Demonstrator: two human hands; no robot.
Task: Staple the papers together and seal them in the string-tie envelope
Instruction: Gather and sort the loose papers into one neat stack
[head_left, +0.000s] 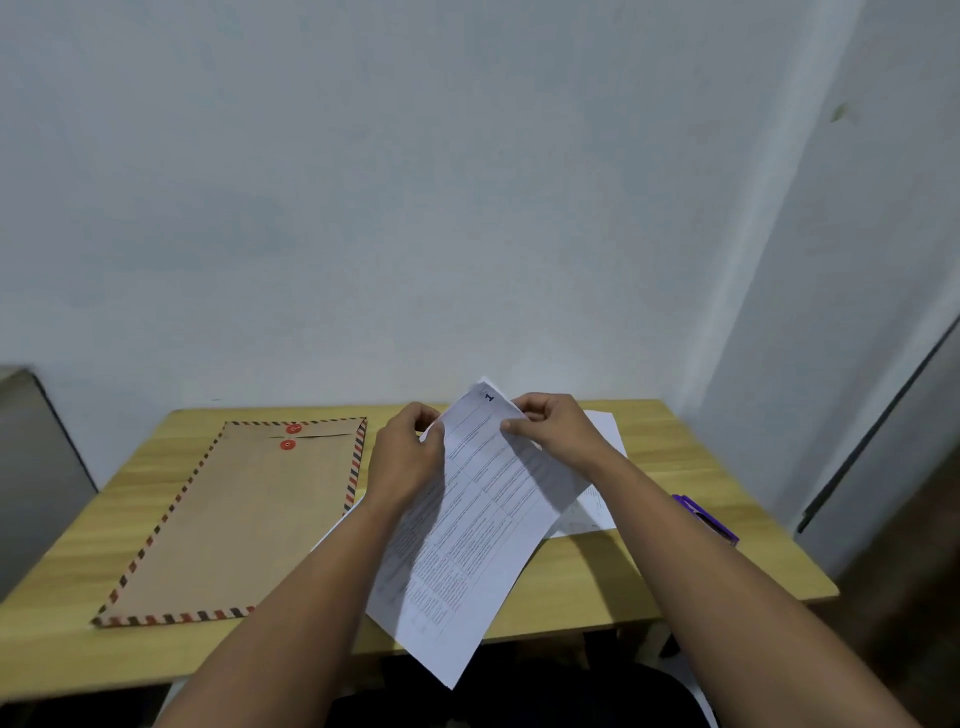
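Note:
Printed white papers (478, 525) are held up off the wooden table (587, 582), tilted, with a "1" at their top corner. My left hand (405, 457) grips their upper left edge. My right hand (550, 431) pinches the top right corner. A brown string-tie envelope (244, 519) with a red-and-black striped border and two red buttons lies flat on the left of the table. A purple stapler (706, 517) lies on the right, partly hidden by my right forearm.
Another white sheet (597, 499) lies on the table under and behind the held papers. A pale wall stands close behind the table. A grey cabinet (36, 467) is at the left, and the table's right edge drops off near a door.

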